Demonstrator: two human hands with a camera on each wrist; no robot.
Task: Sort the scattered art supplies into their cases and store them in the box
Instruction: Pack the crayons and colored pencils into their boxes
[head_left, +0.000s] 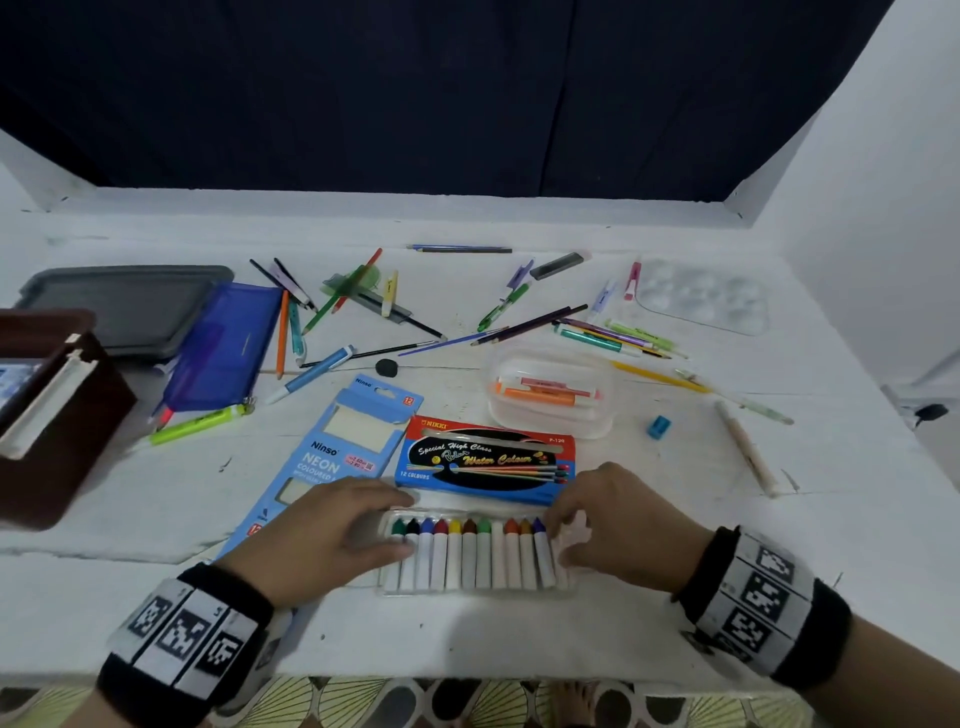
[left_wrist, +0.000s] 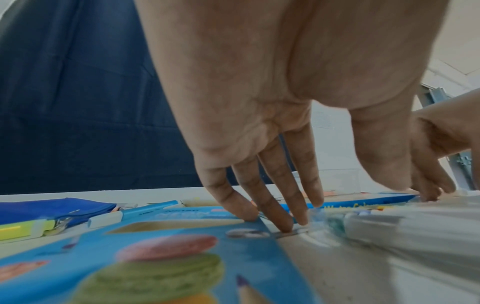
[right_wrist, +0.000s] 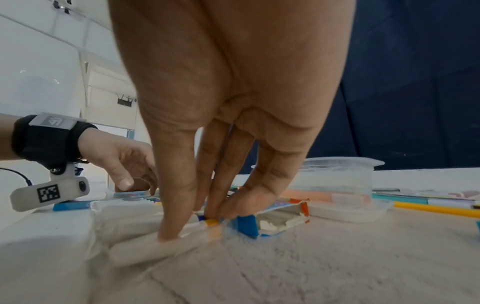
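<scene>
Head view: the clear plastic tray of white paint tubes with coloured caps (head_left: 475, 553) lies at the near edge of the white table (head_left: 649, 613), just in front of the red-and-blue cardboard water-colour carton (head_left: 485, 457). The left hand (head_left: 317, 535) sits at the tray's left end and the right hand (head_left: 615, 525) at its right end. The brown storage box (head_left: 49, 410) stands well to the left of the tray, and the loose pens and pencils (head_left: 524, 317) lie scattered beyond the carton.

Left wrist view: the left hand's fingers (left_wrist: 280, 209) are straight, their tips pressing down on the table by the tray's left edge, gripping nothing. The light-blue cardboard pencil packet (left_wrist: 161, 257) lies just left of the tray.

Right wrist view: the right hand's fingertips (right_wrist: 171, 228) press on the end tube (right_wrist: 153, 250), thumb and fingers curled in and pinching it at the cap. Beyond the tray, the carton's end flap stands open.

The step looks like seating the last tube. To do it well, I would steady the tray from the left, press the tube flat into its groove with caps aligned, then slide the tray level into the open carton end so no tube pops out.
</scene>
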